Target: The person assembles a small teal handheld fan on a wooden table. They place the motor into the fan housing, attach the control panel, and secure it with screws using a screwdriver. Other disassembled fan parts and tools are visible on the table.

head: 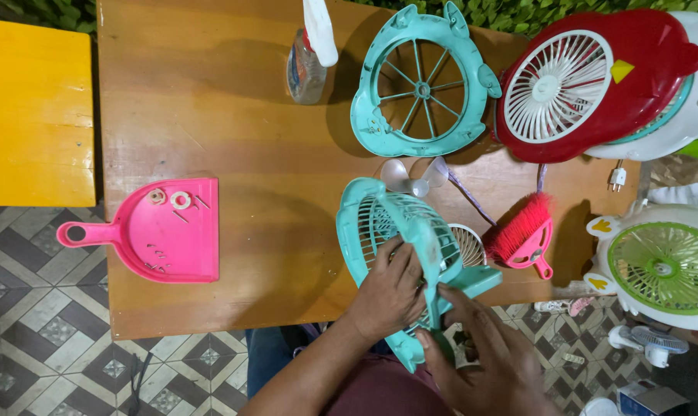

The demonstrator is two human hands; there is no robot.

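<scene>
My left hand (390,291) presses against the grille of a teal fan housing (380,223), which stands tilted at the wooden table's (248,115) near edge. My right hand (484,354) grips the lower right part of the same housing near its base. Just beyond it lies a clear fan blade (414,177). A small round white grille (469,245) peeks out behind the housing.
A teal front guard (420,81) and a spray bottle (309,54) lie at the far side. A red and white fan (588,81) is at the right, a pink brush (522,231) below it. A pink dustpan (164,229) holds screws and rings. A green fan (661,266) stands off the table.
</scene>
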